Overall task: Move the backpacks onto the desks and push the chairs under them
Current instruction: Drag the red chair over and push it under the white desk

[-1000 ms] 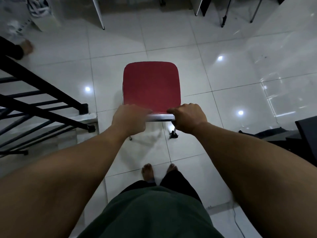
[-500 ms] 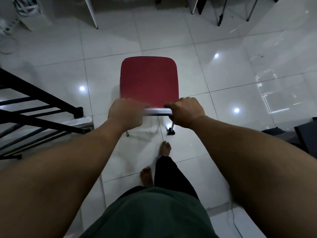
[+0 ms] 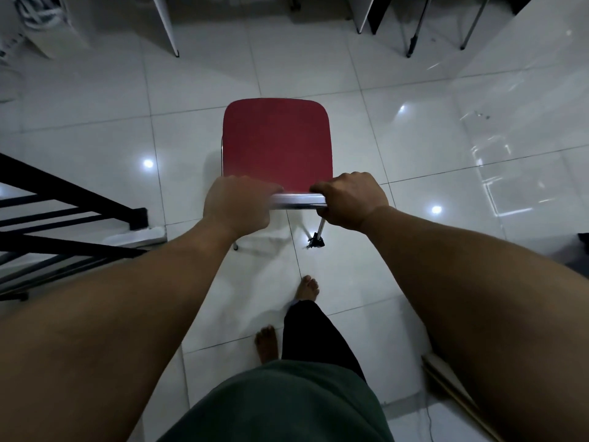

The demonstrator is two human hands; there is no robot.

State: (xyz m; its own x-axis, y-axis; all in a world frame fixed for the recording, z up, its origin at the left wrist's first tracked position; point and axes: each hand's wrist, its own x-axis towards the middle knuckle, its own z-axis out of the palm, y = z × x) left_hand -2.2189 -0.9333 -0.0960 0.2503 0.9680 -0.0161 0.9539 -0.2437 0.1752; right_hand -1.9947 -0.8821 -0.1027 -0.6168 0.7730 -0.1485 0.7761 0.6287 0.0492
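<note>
Two hands grip the metal top bar (image 3: 298, 200) of a red chair (image 3: 277, 145), seen from above. The left hand (image 3: 237, 205) is closed around the left end of the bar, and the right hand (image 3: 349, 200) is closed around the right end, with the fingers curled over the front edge. The chair stands on the white tiled floor (image 3: 398, 148), its seat pointing away from the person. White desk legs (image 3: 165, 25) are visible at the top, well apart from the chair. A black stair railing (image 3: 67, 199) is on the left side. The bare feet (image 3: 307, 287) of the person are behind the chair.
</note>
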